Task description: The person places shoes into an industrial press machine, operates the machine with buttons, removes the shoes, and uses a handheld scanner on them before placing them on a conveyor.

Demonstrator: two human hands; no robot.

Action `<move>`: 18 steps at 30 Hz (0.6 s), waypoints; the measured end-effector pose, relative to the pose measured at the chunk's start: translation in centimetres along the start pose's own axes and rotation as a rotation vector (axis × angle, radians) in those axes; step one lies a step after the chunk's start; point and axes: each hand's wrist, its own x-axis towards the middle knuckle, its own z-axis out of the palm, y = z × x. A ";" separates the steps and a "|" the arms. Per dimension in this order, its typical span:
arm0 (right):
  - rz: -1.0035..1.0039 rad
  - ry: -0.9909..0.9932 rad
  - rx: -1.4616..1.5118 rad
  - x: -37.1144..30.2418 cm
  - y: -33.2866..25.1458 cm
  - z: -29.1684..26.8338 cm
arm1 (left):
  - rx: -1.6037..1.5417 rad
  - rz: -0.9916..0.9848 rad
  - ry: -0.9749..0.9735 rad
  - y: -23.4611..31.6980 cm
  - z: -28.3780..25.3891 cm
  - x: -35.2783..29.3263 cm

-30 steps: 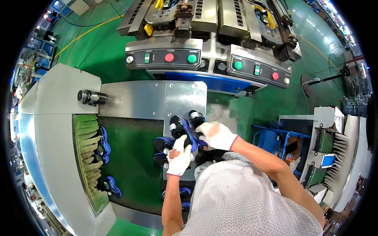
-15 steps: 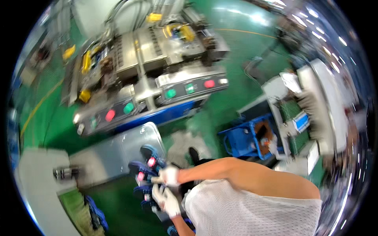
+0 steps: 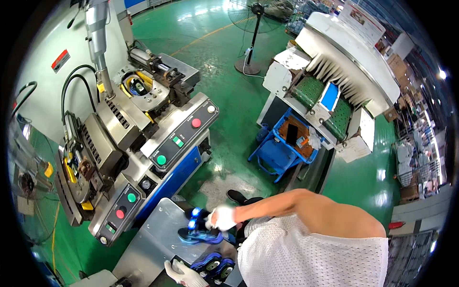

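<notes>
My right hand (image 3: 221,217), in a white glove, reaches out over a steel table (image 3: 148,244) and grips the top of a blue sports shoe with a black sole (image 3: 198,233) that rests on the table. My left hand (image 3: 184,274), also gloved, lies low at the picture's bottom edge with its fingers stretched out, right beside a second blue shoe (image 3: 213,264) at the table's near edge. My white mesh shirt hides the space below my arms.
A steel press machine (image 3: 119,124) with red and green buttons on slanted panels (image 3: 179,136) stands beyond the table. A blue cart (image 3: 279,150) and a white conveyor machine (image 3: 334,81) are to the right. A standing fan (image 3: 252,33) is on the green floor.
The view has swung sharply, so the machine now lies to the left. Both hands held shoes together before; now the hands are apart, right on one shoe, left lower beside another.
</notes>
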 end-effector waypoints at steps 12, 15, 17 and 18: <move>1.162 0.637 0.616 -23.9 5.5 -15.0 | -0.069 0.290 -0.437 11.0 16.9 -1.5; 1.323 0.877 0.817 -29.3 7.9 -13.4 | -0.187 0.333 -0.628 13.7 22.6 -5.2; 1.294 1.002 0.918 -33.2 9.5 -11.9 | -0.220 0.431 -0.735 15.6 26.7 -7.6; 1.299 1.121 1.091 -35.1 10.2 -10.4 | -0.123 0.492 -0.825 17.2 28.2 -8.7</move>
